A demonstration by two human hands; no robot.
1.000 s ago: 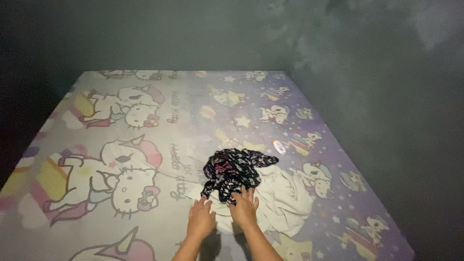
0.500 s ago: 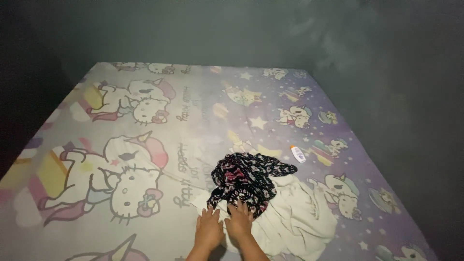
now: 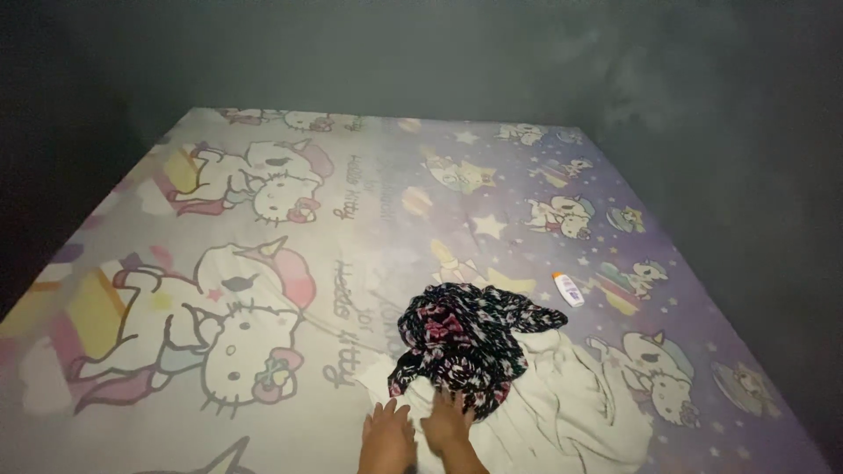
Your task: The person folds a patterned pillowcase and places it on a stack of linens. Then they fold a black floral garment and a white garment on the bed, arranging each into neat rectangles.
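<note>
Both hands, left hand (image 3: 387, 436) and right hand (image 3: 445, 421), flat, unclenched, on white cloth (image 3: 562, 412); crumpled, no clear axis.

My view: a mattress (image 3: 263, 263) under a pastel cartoon-print sheet (image 3: 158, 290), pushed into a corner. Dark grey walls (image 3: 421, 53) bound it ahead and on my right; light is dim, brightest on the sheet.

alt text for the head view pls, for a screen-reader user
Two hands, left hand and right hand, press on a white cloth beside a dark patterned garment piled on it, on a cartoon-print bedsheet. A small white bottle lies further right; dark walls surround.
</note>
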